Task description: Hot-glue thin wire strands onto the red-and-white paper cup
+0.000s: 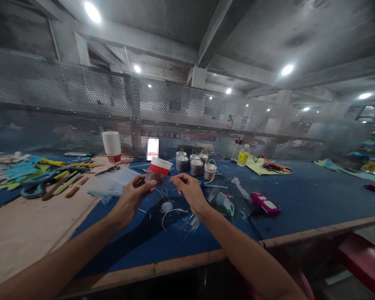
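Workshop: worktable (312,200), hand tools (65,184) (concrete beams (220,29) overhead).

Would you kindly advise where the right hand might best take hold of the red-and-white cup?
I'd grip the red-and-white cup by the right side of its red band, coming from the right: the left hand covers its lower left, while that side looks exposed and faces the right hand.

The left hand (133,193) is covering part of the lower side of a red-and-white paper cup (161,167). The right hand (189,191) is appearing too small to tell whether its fingertips are gripping anything. A bright screen (153,148) is showing only blurred blocks. Front baskets (196,167) are partly hiding others behind; a red seat (364,260) is running past the right edge.
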### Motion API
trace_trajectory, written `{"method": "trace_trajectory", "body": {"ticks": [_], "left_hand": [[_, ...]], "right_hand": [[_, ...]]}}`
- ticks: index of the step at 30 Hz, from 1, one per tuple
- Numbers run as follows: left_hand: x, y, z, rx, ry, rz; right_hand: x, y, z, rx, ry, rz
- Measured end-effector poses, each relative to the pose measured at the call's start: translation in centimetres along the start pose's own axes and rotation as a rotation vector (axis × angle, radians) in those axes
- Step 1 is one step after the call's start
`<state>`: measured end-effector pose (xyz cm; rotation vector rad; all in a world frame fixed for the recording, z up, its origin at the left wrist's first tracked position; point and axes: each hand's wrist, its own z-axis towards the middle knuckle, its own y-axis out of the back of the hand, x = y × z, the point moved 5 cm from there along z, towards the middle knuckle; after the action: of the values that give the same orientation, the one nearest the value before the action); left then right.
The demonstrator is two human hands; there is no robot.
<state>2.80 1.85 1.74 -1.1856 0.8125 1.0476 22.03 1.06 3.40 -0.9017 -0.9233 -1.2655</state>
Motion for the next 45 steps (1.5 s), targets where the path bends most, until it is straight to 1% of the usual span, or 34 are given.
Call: {"method": "trace_trajectory", "body": {"ticks": [5,11,16,22,27,35,45], "left_hand": [[0.3,0.2,0.1,0.004,0.018,-0.021],[0.8,0.3,0.4,0.052,0.042,-0.049],[0.9,0.2,0.4,0.051,0.058,-0.084],[0.9,-0.2,0.0,0.127,0.081,-0.076],[1.0,-0.4,-0.1,0.132,0.111,-0.096],[1.2,-0.6,-0.2,0.202,0.145,-0.106],[1.7,-0.8,-0.3,0.246,0.197,-0.120]], "right_hand": [[-0.1,0.0,-0.1,0.003,-0.002,0.006],[-0.1,0.1,0.0,-0.006,-0.009,-0.001],[-0.1,0.2,0.1,-0.022,-0.006,-0.023],[-0.2,0.3,0.2,-0.028,-0.008,-0.018],[-0.5,0.3,0.2,-0.035,-0.019,-0.023],[-0.6,0.3,0.2,-0.038,-0.024,-0.014],[-0.7,0.2,0.4,-0.047,-0.028,-0.006]]}}
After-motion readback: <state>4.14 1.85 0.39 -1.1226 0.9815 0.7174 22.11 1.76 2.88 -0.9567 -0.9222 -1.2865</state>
